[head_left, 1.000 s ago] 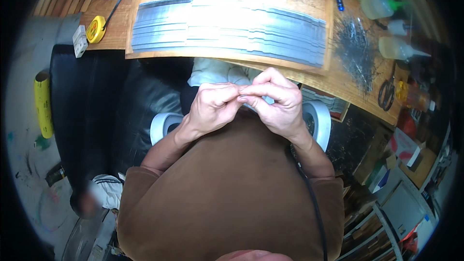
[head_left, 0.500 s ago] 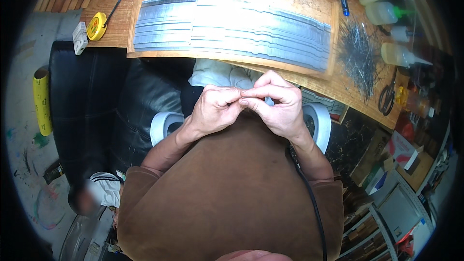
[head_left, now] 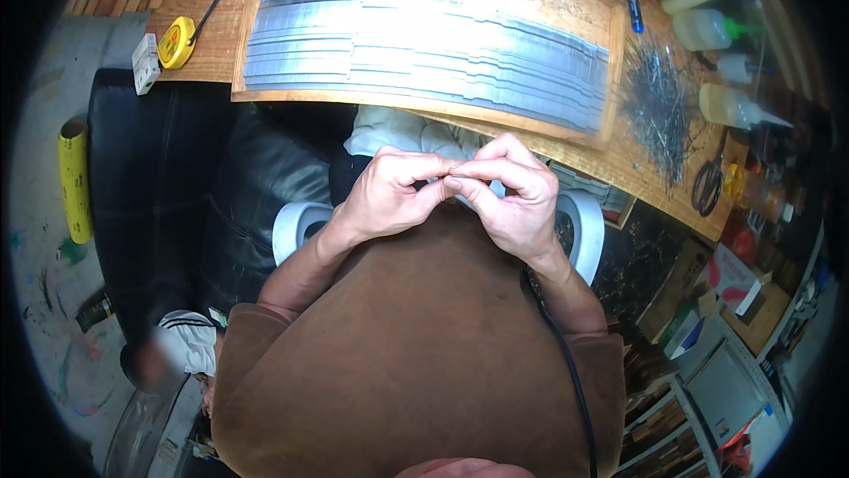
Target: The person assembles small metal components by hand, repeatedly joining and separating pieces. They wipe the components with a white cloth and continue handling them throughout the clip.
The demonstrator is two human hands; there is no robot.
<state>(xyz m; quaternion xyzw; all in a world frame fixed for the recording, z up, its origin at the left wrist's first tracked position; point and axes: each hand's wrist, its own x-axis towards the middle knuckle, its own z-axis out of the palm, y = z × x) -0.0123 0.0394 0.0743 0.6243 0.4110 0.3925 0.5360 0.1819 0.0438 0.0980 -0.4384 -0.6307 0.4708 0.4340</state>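
My left hand (head_left: pixel 395 193) and my right hand (head_left: pixel 513 197) meet in front of my chest, just short of the workbench's front edge. Thumb and forefinger of each are pinched together, and the fingertips of the two hands touch. Whatever they hold is too small to make out. Beyond them, a shallow wooden tray (head_left: pixel 389 99) rests on the bench, filled with rows of thin grey metal strips (head_left: pixel 424 62) whose middle is washed out by glare. Right of the tray lies a loose heap of thin metal pins or wires (head_left: pixel 659 111).
Scissors (head_left: pixel 707 184), squeeze bottles (head_left: pixel 730 107) and a blue marker (head_left: pixel 635 14) lie along the bench's right side. A yellow tape measure (head_left: pixel 177 43) sits at the left end. A black sofa (head_left: pixel 159 177) stands left, with another person (head_left: pixel 186 341) behind it at lower left.
Both hands stay pinched together, fingertips touching. They have shifted very slightly; the left fingers look a little straighter. The whole view has tilted a touch.
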